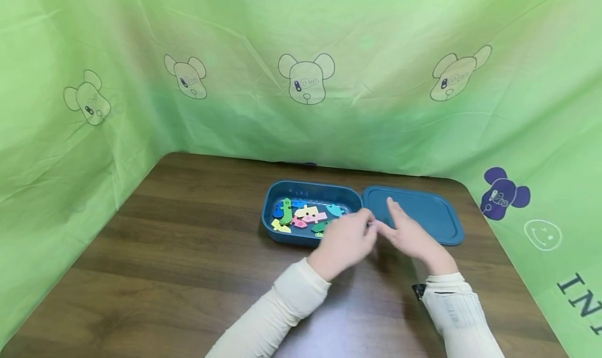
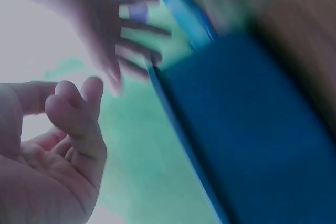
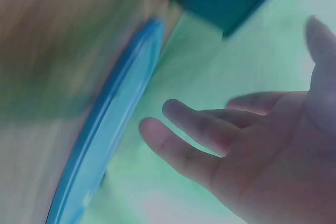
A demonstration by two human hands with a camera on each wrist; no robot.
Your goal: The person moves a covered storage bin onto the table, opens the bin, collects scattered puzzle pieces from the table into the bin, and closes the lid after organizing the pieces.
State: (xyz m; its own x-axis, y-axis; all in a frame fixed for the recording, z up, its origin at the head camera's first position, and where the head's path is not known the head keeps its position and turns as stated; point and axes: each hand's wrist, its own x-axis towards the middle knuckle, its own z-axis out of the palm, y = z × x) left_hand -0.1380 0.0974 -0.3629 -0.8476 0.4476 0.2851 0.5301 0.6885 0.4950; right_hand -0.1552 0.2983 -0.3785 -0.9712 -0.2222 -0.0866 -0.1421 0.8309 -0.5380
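In the head view my left hand point(image 1: 345, 240) is at the near right corner of a blue box point(image 1: 268, 227), its fingers curled in toward the thumb. The left wrist view shows nothing between those fingers point(image 2: 79, 114). My right hand point(image 1: 414, 235) has its fingers spread over the near left part of a blue lid point(image 1: 437, 217); its thumb reaches the left fingertips. Loose flat pieces lie in the box, among them a green piece point(image 1: 286, 211), a yellow piece point(image 1: 281, 226) and a light blue piece point(image 1: 335, 210). My left hand covers the box's near right part.
Box and lid stand side by side toward the back of a brown wooden table point(image 1: 164, 253). A green curtain point(image 1: 244, 112) printed with mouse heads hangs behind the table and along both sides. Blur softens both wrist views.
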